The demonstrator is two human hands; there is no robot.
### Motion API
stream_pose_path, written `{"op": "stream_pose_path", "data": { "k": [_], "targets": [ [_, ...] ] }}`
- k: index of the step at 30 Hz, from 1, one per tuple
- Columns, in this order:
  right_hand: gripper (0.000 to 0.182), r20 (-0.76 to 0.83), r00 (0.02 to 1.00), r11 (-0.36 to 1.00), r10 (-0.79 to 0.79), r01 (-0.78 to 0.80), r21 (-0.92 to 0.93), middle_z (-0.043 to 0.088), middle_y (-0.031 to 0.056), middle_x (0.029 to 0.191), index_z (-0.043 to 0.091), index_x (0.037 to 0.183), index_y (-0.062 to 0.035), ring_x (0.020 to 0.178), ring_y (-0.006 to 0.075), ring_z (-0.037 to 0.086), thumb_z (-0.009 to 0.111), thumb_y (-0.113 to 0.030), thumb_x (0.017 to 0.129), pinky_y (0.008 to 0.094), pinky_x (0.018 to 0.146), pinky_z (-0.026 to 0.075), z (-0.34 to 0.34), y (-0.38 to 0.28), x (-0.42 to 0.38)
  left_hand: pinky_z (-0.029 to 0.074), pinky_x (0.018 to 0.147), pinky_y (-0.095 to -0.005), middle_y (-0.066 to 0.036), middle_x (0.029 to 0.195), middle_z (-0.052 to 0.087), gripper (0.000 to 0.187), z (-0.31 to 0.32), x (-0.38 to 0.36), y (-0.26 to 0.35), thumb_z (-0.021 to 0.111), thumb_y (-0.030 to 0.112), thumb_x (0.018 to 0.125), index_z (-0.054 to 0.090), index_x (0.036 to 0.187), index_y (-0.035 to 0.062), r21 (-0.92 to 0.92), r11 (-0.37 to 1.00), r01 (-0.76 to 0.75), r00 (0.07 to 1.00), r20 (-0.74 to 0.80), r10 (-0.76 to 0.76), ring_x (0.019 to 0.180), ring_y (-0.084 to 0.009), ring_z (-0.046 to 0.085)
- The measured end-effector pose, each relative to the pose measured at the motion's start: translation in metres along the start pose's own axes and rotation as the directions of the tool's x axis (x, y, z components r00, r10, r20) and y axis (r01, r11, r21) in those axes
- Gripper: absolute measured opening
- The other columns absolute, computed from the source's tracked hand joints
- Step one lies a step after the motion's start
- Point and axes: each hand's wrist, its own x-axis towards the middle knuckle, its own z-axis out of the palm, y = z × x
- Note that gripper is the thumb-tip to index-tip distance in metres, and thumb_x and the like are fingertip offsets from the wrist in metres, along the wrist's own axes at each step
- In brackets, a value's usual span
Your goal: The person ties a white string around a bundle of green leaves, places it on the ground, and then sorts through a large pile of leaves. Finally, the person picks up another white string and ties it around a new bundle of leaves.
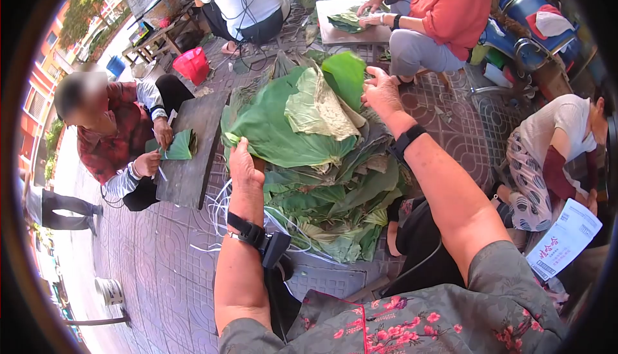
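A tall pile of green and drying lotus leaves stands before me, with a wide green lotus leaf spread across its top. A pale, dry, folded leaf piece lies over that leaf. My left hand pinches the wide leaf at its left tip, thumb up against the edge. On the far right side, the fingers of my right hand are bent around the edge of a bright green leaf part that stands up. Both wrists wear black bands.
At left, a person holds a folded leaf over a dark board. Across the pile, a person in red presses leaves on a pale board. White strips trail beside the pile. A red bucket and a printed paper bag are also around.
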Motion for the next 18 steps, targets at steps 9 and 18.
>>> {"op": "stream_pose_path", "data": {
  "k": [9, 18],
  "targets": [
    [0.063, 0.291, 0.809, 0.790, -0.510, 0.575, -0.213, 0.053, 0.0237, 0.132, 0.053, 0.130, -0.0026, 0.118, 0.0383, 0.055, 0.072, -0.036, 0.080, 0.0436, 0.100, 0.045, 0.007, -0.063, -0.054, 0.051, 0.089, -0.0356, -0.009, 0.112, 0.062, 0.036, 0.011, -0.016, 0.027, 0.054, -0.005, 0.087, 0.053, 0.123, -0.0025, 0.224, 0.960, -0.167, 0.983, -0.039, 0.180, 0.098, -0.0216, 0.062],
    [0.033, 0.299, 0.947, 0.969, -0.117, 0.175, -0.177, 0.069, 0.0234, 0.099, 0.071, 0.102, -0.0035, 0.100, 0.0387, 0.065, 0.056, -0.005, 0.073, 0.0415, 0.092, 0.049, -0.005, -0.035, -0.029, 0.055, 0.083, -0.0370, -0.008, 0.108, 0.062, 0.037, -0.006, -0.017, 0.023, 0.054, -0.006, 0.086, 0.054, 0.122, 0.0016, 0.223, 0.969, -0.103, 0.990, -0.067, 0.121, 0.094, -0.0214, 0.064]
  ]
}}
